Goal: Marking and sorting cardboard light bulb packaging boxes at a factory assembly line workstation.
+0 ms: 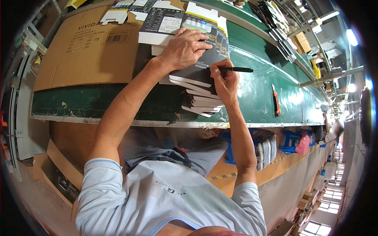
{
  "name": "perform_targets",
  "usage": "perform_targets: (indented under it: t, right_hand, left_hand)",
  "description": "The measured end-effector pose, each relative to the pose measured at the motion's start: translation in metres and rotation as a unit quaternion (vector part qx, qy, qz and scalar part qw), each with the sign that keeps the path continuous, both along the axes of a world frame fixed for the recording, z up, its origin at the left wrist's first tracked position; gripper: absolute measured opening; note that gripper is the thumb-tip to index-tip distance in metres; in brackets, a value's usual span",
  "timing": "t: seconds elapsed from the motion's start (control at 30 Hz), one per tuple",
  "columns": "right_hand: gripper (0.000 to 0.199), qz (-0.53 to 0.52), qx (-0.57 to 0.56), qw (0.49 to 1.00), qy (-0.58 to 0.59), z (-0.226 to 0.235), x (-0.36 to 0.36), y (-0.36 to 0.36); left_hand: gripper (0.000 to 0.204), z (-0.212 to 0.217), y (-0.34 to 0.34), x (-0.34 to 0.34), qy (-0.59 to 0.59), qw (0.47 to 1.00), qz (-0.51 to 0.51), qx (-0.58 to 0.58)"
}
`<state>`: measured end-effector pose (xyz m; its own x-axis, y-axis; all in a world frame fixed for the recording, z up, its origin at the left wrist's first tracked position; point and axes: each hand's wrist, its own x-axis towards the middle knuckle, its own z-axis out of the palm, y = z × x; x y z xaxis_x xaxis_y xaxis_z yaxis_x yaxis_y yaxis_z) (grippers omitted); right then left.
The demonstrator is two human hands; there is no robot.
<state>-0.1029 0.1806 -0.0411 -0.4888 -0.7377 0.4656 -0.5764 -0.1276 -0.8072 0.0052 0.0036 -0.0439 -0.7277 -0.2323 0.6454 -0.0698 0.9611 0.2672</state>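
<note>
A stack of flattened printed box blanks (191, 76), dark grey with yellow and white parts, lies on the green worktable (118, 104), its white edges fanned out toward me. My left hand (185, 49) rests flat on top of the stack, fingers stretched out and pointing right. In the fingers of my right hand (227, 84) is a black pen (242, 69), held nearly level over the stack's right edge. The pen's left end is at the dark panel; whether it touches cannot be made out.
A large brown cardboard sheet (90, 59) covers the table's left part. To the right lies an orange utility knife (276, 103). More dark flat blanks (281, 37) lie at the far right. Below the table's front edge are blue stools (289, 141) and an open carton (63, 173).
</note>
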Motion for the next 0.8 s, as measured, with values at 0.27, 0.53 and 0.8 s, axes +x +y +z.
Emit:
perform_targets:
  t: [0.27, 0.53, 0.8]
  right_hand:
    - [0.012, -0.015, -0.006, 1.0, 0.011, -0.001, 0.002, 0.0]
    - [0.016, 0.001, -0.112, 0.96, -0.257, 0.002, -0.002, 0.004]
    - [0.026, -0.014, -0.158, 0.946, -0.282, -0.002, -0.004, -0.001]
  left_hand:
    - [0.024, -0.001, 0.001, 0.001, 0.004, 1.0, -0.001, 0.007]
    - [0.026, 0.006, 0.003, 0.002, -0.011, 1.0, -0.02, 0.005]
    - [0.055, 0.049, 0.015, -0.005, -0.182, 0.982, 0.013, 0.04]
